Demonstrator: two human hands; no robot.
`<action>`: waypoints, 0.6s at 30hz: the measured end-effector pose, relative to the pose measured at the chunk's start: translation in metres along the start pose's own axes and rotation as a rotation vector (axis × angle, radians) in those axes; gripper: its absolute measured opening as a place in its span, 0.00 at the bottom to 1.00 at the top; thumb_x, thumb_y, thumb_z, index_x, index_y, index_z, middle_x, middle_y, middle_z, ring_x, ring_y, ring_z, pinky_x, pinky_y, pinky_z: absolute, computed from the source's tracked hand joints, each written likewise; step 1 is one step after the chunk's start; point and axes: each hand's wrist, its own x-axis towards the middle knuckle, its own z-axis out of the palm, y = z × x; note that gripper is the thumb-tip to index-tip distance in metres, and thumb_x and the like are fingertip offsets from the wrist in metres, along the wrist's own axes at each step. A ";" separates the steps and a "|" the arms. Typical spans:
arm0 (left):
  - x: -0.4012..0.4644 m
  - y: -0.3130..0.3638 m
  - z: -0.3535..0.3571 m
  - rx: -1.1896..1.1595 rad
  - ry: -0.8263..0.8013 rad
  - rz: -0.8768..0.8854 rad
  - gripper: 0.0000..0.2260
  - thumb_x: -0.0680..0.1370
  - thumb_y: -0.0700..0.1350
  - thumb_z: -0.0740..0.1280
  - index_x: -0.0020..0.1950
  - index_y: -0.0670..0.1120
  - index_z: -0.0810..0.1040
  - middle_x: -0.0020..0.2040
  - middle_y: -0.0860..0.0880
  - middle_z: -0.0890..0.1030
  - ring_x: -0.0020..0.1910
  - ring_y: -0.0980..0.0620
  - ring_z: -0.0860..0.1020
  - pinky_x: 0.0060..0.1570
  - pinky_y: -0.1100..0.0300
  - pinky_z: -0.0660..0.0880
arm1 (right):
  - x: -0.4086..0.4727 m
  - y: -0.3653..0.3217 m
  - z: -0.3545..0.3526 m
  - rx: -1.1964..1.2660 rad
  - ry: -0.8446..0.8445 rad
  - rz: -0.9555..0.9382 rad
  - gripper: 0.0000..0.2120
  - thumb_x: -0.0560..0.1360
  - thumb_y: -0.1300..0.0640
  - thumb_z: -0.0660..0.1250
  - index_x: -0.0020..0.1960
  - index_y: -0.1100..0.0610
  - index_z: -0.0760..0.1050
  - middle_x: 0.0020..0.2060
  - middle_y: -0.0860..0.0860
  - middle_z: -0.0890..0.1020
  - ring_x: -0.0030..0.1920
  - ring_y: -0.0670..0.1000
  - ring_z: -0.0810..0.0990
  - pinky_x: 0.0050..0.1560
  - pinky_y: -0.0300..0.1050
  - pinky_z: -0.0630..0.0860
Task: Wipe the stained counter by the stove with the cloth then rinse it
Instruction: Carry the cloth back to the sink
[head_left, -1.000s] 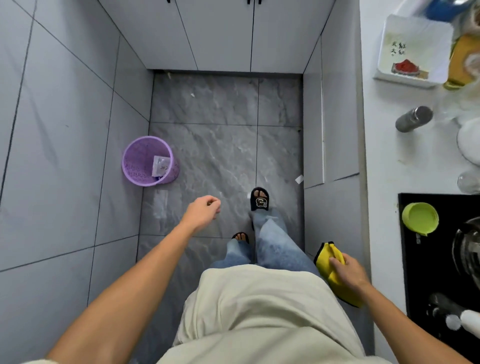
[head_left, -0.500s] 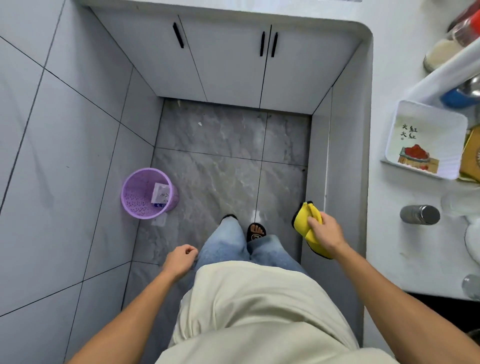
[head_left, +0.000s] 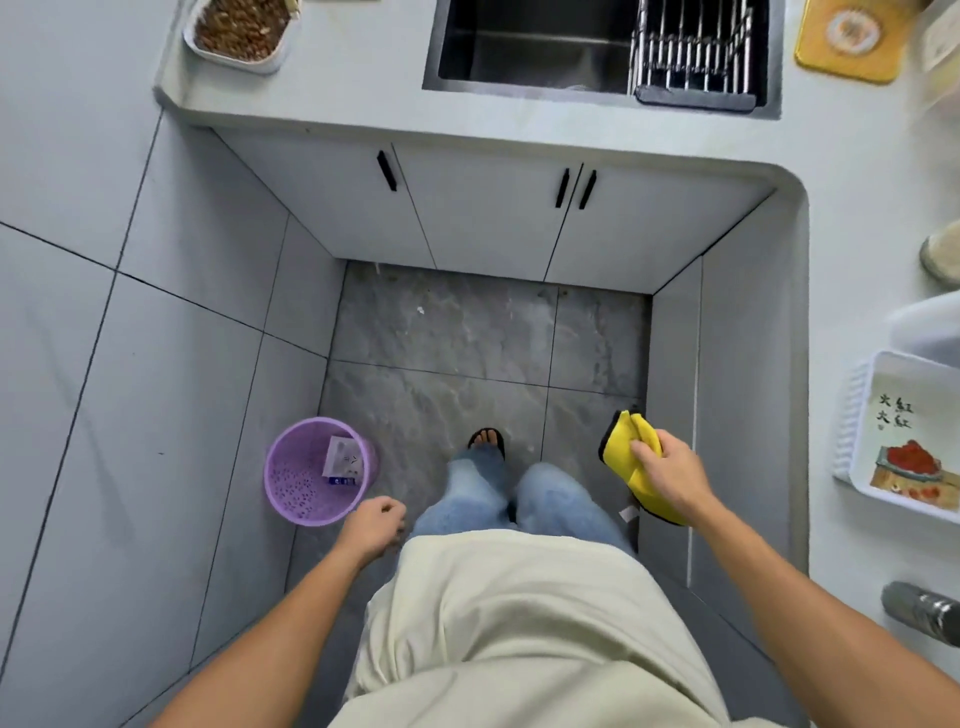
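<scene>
My right hand (head_left: 670, 467) grips the cloth (head_left: 631, 449), fingers curled over its bunched middle; folds stick out ahead of the knuckles, the rest hangs below my palm. Looks soft, light, floppy, likely not slippery, so a fistful mid-cloth should do. Left hand (head_left: 375, 525) loosely curled, holds nothing. Sink (head_left: 524, 52) far ahead; tabletop (head_left: 878, 270) to the right.

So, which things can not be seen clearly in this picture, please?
- Stove and stained counter: outside the head view, so the wiping result is unknown.
- Sink: top edge cuts it; no tap visible.
- Yellow cloth: the right hand covers part of it; wetness unclear.
- Left hand: seen from behind, palm hidden.
- Metal bottle: cut by the right edge.
</scene>
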 end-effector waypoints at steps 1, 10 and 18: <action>0.009 0.024 -0.010 0.002 -0.008 0.023 0.10 0.82 0.40 0.62 0.42 0.46 0.76 0.39 0.47 0.80 0.35 0.49 0.74 0.33 0.59 0.65 | 0.003 0.001 -0.001 -0.001 0.000 0.029 0.05 0.82 0.52 0.65 0.53 0.51 0.78 0.49 0.56 0.84 0.51 0.59 0.80 0.48 0.49 0.71; 0.064 0.227 -0.063 0.106 0.010 0.295 0.08 0.81 0.50 0.64 0.49 0.53 0.83 0.46 0.56 0.88 0.46 0.53 0.87 0.53 0.57 0.79 | 0.031 0.018 -0.017 -0.074 -0.036 0.241 0.15 0.84 0.55 0.64 0.66 0.61 0.78 0.60 0.61 0.83 0.52 0.58 0.75 0.51 0.48 0.69; 0.106 0.299 -0.093 0.184 -0.001 0.268 0.09 0.83 0.48 0.63 0.49 0.54 0.83 0.49 0.53 0.87 0.50 0.49 0.86 0.62 0.50 0.81 | 0.124 -0.056 -0.063 -0.073 -0.031 0.219 0.14 0.83 0.54 0.63 0.63 0.60 0.79 0.58 0.61 0.84 0.53 0.60 0.78 0.50 0.48 0.69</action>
